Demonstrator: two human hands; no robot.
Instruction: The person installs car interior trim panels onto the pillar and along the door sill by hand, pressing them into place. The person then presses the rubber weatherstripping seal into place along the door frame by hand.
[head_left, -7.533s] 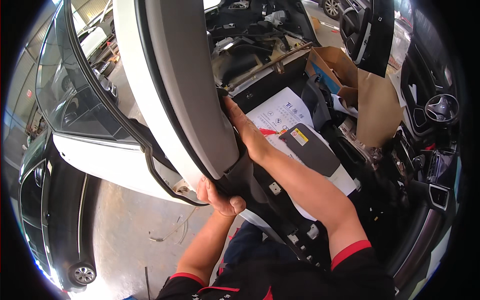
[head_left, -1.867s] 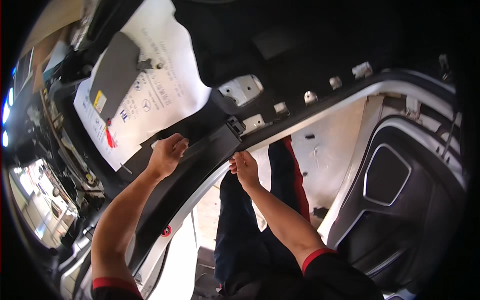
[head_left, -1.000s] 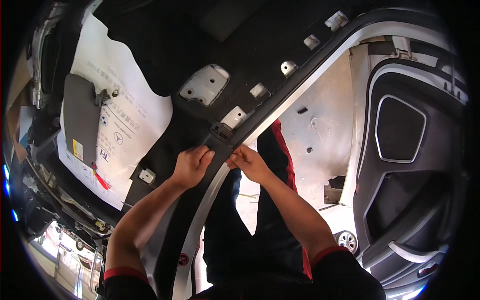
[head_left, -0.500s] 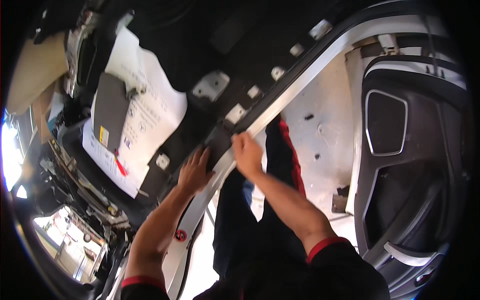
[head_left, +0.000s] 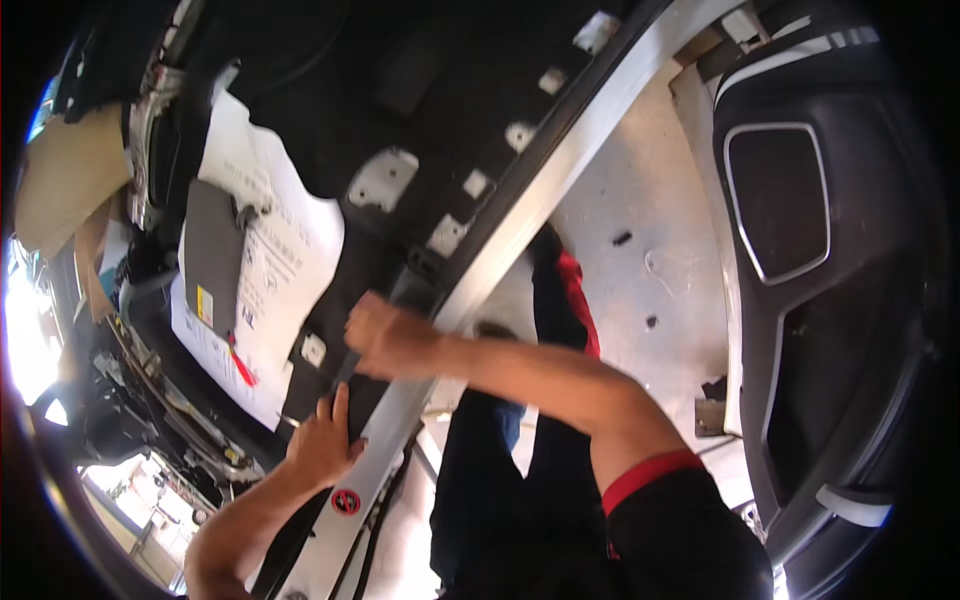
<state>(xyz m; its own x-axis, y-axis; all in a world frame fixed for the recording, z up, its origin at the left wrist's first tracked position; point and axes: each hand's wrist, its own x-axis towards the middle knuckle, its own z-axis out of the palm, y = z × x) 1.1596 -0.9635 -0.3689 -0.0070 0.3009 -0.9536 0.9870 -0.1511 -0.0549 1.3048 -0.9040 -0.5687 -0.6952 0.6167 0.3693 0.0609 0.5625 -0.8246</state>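
Along the inner edge of the white sill point(head_left: 512, 240), the black trim point(head_left: 372, 397) sits under the left hand point(head_left: 322, 440), fingers a bit spread, while the right hand point(head_left: 392, 338) looks curled but too blurry to tell any pinch, so imo use even pressure.

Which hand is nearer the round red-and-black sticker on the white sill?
Left. The left hand is just above and slightly left of the sticker in the picture; the right hand is farther up.
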